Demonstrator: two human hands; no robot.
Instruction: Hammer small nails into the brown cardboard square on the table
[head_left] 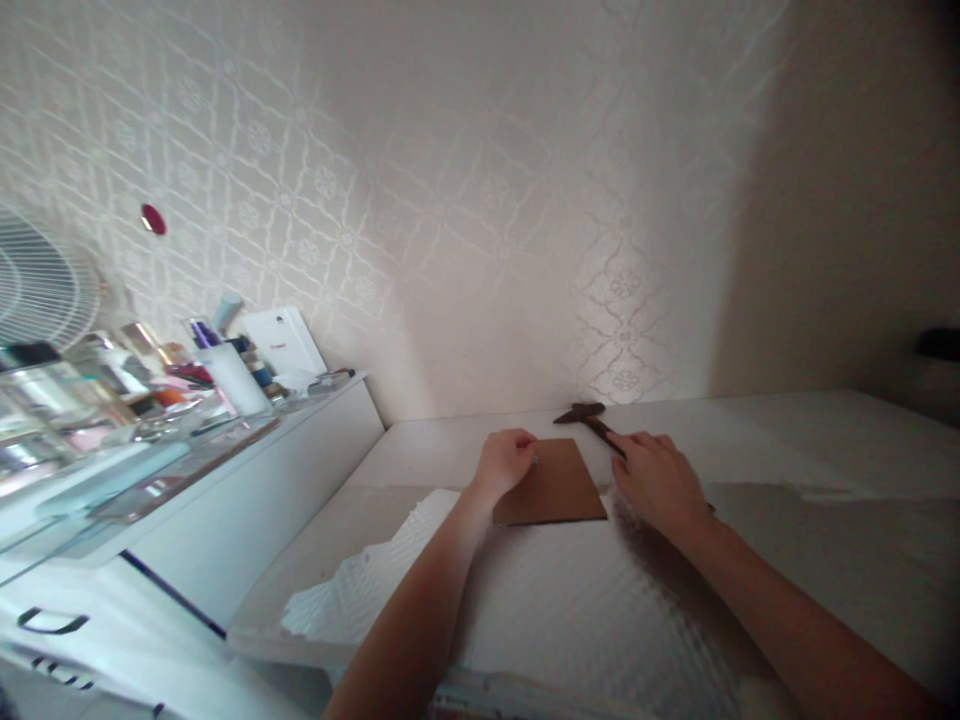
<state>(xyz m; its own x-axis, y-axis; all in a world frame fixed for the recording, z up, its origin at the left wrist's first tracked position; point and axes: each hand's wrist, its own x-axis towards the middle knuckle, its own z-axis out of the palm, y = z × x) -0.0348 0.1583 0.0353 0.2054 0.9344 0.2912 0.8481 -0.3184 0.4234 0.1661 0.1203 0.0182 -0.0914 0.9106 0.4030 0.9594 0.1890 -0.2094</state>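
Observation:
A brown square board [555,485] lies flat on a white sheet of bubble wrap [540,590] spread over the table. My left hand [504,460] rests on the board's left corner with its fingers curled in a pinch on something too small to make out. My right hand [656,480] lies on the handle of a dark hammer [589,415], whose head points toward the wall just beyond the board. Its fingers are curled over the handle.
A white dresser [300,440] stands to the left, crowded with bottles, a white cup [236,378] and a clear glass box. A fan [41,285] sits at the far left. A patterned wall rises right behind the table [825,440].

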